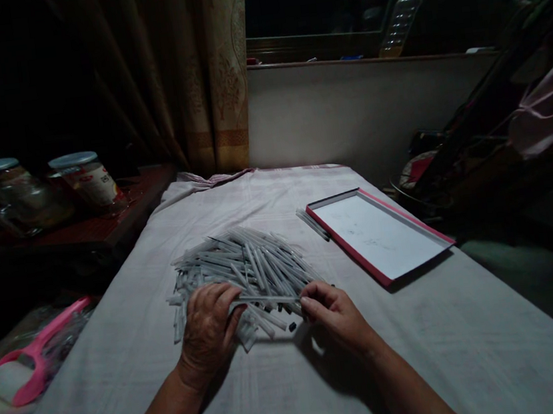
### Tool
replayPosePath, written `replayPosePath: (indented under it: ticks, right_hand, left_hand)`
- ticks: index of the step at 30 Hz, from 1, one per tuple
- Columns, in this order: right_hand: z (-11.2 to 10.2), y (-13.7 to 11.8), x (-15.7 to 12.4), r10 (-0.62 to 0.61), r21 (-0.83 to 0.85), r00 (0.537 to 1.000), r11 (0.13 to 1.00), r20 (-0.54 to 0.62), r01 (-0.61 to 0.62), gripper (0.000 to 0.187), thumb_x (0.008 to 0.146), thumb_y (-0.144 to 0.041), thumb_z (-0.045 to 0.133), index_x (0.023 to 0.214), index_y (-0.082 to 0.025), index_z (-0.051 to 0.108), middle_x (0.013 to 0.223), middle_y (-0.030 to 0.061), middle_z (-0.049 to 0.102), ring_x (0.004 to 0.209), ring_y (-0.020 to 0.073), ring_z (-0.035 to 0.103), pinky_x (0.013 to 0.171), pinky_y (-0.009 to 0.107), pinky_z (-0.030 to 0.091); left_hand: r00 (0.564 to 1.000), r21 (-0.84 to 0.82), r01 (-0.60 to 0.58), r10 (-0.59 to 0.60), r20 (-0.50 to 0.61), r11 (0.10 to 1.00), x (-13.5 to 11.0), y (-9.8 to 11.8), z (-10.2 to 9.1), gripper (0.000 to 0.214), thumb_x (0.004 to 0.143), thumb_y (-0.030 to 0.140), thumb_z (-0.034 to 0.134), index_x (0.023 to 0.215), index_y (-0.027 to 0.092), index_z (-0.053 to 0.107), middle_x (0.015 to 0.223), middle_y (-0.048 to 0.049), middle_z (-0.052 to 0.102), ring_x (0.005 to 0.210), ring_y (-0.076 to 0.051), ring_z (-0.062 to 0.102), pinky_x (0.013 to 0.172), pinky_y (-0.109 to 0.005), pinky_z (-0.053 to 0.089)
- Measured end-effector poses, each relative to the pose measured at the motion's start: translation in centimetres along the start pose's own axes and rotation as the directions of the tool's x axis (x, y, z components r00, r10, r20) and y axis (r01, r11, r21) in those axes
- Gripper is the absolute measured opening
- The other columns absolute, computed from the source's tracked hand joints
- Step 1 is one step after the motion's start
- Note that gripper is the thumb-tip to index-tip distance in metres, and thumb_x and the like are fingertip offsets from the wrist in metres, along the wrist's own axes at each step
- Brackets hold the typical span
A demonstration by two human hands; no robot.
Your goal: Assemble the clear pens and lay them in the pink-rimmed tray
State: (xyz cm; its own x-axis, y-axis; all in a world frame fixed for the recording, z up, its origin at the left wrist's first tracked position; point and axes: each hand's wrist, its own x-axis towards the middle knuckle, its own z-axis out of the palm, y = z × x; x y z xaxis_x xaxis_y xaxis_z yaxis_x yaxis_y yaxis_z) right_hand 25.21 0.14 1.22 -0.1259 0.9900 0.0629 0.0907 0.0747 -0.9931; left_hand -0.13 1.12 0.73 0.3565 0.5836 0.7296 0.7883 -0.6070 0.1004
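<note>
Between my two hands a thin translucent tube [270, 298] is held level, just above the near edge of a heap. My left hand [211, 322] grips its left end between thumb and fingers. At the other end, my right hand [330, 311] pinches the tube with thumb and forefinger. The heap of similar grey translucent tubes [242, 258] lies behind the hands on the cloth. A small black cap-like piece [292, 326] rests below the held tube. Several more tubes [312, 225] lie side by side against the left edge of a shallow tray.
The shallow red-rimmed tray [346, 245] with a white bottom stands to the right on the cloth-covered table [290, 400]. Lidded jars [92, 182] stand on a dark wooden surface at left. A pink-handled item [37, 357] lies below it. A clear bottle [400, 24] stands on the sill.
</note>
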Motion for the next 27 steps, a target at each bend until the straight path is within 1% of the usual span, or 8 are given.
replayPosePath:
  ticks: [4,8,13,15,18,21,23,27]
  right_hand:
    - [-0.28,0.15,-0.09,0.031,0.05,1.0,0.998,-0.002,-0.031,0.031,0.077,-0.048,0.068,0.072,-0.019,0.061,0.061,-0.0006,0.059,0.057,0.0132,0.051,0.054,0.025,0.041]
    - [-0.64,0.27,-0.17,0.023,0.06,1.0,0.998,0.001,-0.023,0.026,0.079,-0.044,0.067,0.076,-0.019,0.062,0.064,0.0001,0.061,0.059,0.0139,0.054,0.057,0.025,0.044]
    - [-0.71,0.81,-0.27,-0.131,-0.108,0.99,0.986,-0.06,0.124,0.013,0.08,-0.031,0.065,0.084,-0.02,0.067,0.075,0.0025,0.067,0.068,0.0165,0.061,0.065,0.028,0.049]
    - [-0.59,0.98,-0.27,-0.17,-0.137,0.981,0.978,-0.089,0.157,0.014,0.079,-0.03,0.065,0.089,-0.02,0.069,0.08,0.0037,0.069,0.071,0.017,0.062,0.068,0.029,0.05]
    - [-0.37,1.01,-0.17,-0.084,-0.061,0.989,0.995,-0.118,0.078,0.02,0.08,-0.035,0.065,0.092,-0.019,0.069,0.079,0.0034,0.069,0.066,0.0159,0.062,0.062,0.028,0.05]
    - [-0.25,0.89,-0.03,0.007,-0.014,0.993,1.0,-0.121,-0.009,0.023,0.081,-0.04,0.064,0.079,-0.018,0.068,0.066,0.0015,0.065,0.058,0.0139,0.058,0.055,0.025,0.047]
    - [-0.25,0.82,0.02,0.019,-0.017,0.993,1.0,-0.114,-0.021,0.023,0.079,-0.04,0.065,0.075,-0.018,0.067,0.063,0.0008,0.063,0.056,0.0135,0.056,0.054,0.025,0.046]
    - [-0.33,0.7,0.0,0.003,-0.018,0.992,1.0,-0.123,-0.006,0.018,0.074,-0.033,0.069,0.083,-0.018,0.069,0.072,0.0025,0.068,0.066,0.0161,0.062,0.062,0.027,0.049]
  left_hand:
    - [0.997,-0.063,-0.066,0.068,0.025,0.996,0.14,-0.22,-0.29,0.013,0.095,0.026,0.053,0.102,0.023,0.063,0.09,-0.0042,0.07,0.087,-0.021,0.063,0.086,-0.037,0.047]
    - [0.994,-0.09,-0.088,0.093,0.054,0.992,0.38,-0.07,-0.6,0.014,0.097,0.027,0.052,0.099,0.022,0.064,0.085,-0.0038,0.07,0.081,-0.02,0.061,0.081,-0.035,0.046]
    - [0.981,-0.127,-0.074,0.095,0.172,0.989,0.44,-0.04,-0.68,0.023,0.098,0.029,0.045,0.09,0.02,0.064,0.077,-0.0037,0.066,0.075,-0.02,0.058,0.076,-0.034,0.044]
    - [0.977,-0.146,-0.065,0.092,0.19,0.987,0.36,-0.1,-0.61,0.024,0.099,0.028,0.044,0.087,0.019,0.063,0.076,-0.0037,0.065,0.074,-0.02,0.058,0.076,-0.034,0.044]
    - [0.978,-0.145,-0.05,0.078,0.194,0.988,0.24,-0.17,-0.48,0.024,0.099,0.029,0.044,0.088,0.019,0.063,0.078,-0.004,0.065,0.075,-0.02,0.057,0.077,-0.035,0.043]
    - [0.975,-0.145,-0.058,0.087,0.204,0.988,0.21,-0.19,-0.39,0.022,0.099,0.028,0.045,0.089,0.019,0.063,0.078,-0.004,0.065,0.076,-0.02,0.057,0.078,-0.035,0.042]
    - [0.973,-0.15,-0.061,0.092,0.213,0.987,0.25,-0.18,-0.34,0.022,0.098,0.028,0.045,0.089,0.019,0.062,0.077,-0.0036,0.064,0.075,-0.02,0.056,0.077,-0.035,0.041]
    - [0.97,-0.158,-0.058,0.093,0.225,0.986,0.38,-0.16,-0.26,0.023,0.099,0.028,0.044,0.088,0.018,0.061,0.075,-0.0034,0.062,0.074,-0.02,0.054,0.075,-0.035,0.041]
